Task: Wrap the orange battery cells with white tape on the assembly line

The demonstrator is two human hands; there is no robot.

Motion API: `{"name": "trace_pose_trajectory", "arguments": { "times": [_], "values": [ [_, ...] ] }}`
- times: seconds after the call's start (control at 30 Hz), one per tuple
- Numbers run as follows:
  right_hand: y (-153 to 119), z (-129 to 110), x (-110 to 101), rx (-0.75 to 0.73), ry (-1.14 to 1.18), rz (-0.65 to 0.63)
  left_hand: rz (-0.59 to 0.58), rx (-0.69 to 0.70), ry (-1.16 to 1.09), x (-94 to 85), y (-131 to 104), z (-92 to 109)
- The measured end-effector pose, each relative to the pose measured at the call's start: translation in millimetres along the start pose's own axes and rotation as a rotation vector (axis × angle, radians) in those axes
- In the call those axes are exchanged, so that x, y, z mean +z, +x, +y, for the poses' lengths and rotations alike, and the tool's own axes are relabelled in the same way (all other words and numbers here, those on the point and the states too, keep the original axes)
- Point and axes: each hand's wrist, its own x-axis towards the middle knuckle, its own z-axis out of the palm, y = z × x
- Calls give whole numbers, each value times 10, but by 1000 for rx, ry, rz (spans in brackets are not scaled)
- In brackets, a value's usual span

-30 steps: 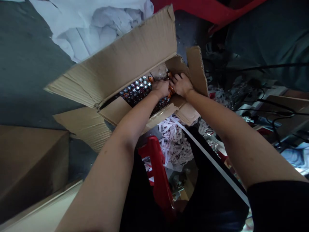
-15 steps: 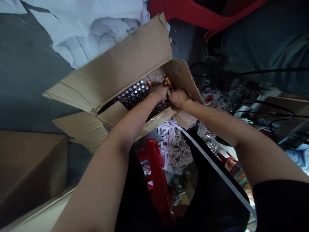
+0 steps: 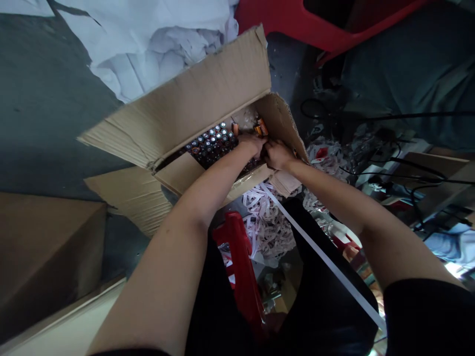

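An open cardboard box (image 3: 200,96) holds rows of small upright cylinders (image 3: 213,141) with shiny round ends; they look like batteries. A few orange cylinders (image 3: 261,127) lie loose near its right end wall. Inside that end, my left hand (image 3: 253,143) reaches down among the cylinders with its fingers bent. Close beside it, nearly touching, my right hand (image 3: 279,155) has its fingers curled inward. Both hands look closed, but whatever sits between their fingertips is hidden in shadow.
White sheeting (image 3: 148,44) lies on the floor behind the box. A red plastic chair (image 3: 326,29) and a person's clothed leg (image 3: 408,74) are at the upper right. Shredded paper (image 3: 270,227), a red stool part (image 3: 239,262) and black cables (image 3: 419,116) lie nearby. Another carton (image 3: 48,237) stands left.
The view has shifted slightly, so the box appears a little farther right. Both hands remain together at the box's right end, with only small finger movement.
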Motion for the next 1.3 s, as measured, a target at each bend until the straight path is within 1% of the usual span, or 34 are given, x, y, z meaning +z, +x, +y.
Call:
{"name": "trace_pose_trajectory", "arguments": {
  "times": [0.1, 0.17, 0.2, 0.27, 0.33, 0.47, 0.57, 0.63, 0.67, 0.73, 0.8, 0.97, 1.1, 1.23, 1.3],
  "values": [
    [-21, 33, -9, -6, 22, 6, -25, 125, 99, -78, -2, -141],
    [-23, 17, -6, 27, 29, 5, 1, 185, 117, -128, -4, -245],
    [-22, 0, -4, 53, 37, 3, 21, 194, 114, -149, 3, -289],
    [-16, -48, -3, 106, 60, -10, 64, 165, 85, -181, 31, -354],
    [-7, -107, -2, 152, 64, -20, 70, 130, 63, -198, 61, -379],
    [9, -198, 1, 187, 8, 8, 0, 145, 66, -188, 43, -337],
    [17, -178, -18, 169, -18, 27, -18, 121, 108, -161, -12, -298],
    [36, -125, -49, 152, -15, 44, 8, 100, 96, -147, -23, -294],
    [52, -95, -66, 151, -11, 50, 39, 92, 72, -144, -18, -298],
    [93, -50, -93, 165, -7, 42, 106, 67, 18, -143, 0, -311],
    [127, -38, -99, 189, -8, 22, 141, 45, -3, -148, 6, -318],
    [105, -98, -38, 178, -23, 49, 83, 51, 27, -156, -83, -286],
    [90, -99, -27, 131, -44, 31, 108, 26, 57, -129, -145, -204],
    [92, -69, -53, 103, -55, 22, 83, -43, 91, -16, -166, -84],
    [89, -68, -58, 127, -44, 35, 148, -85, 81, 73, -185, -47]
  ]
}}
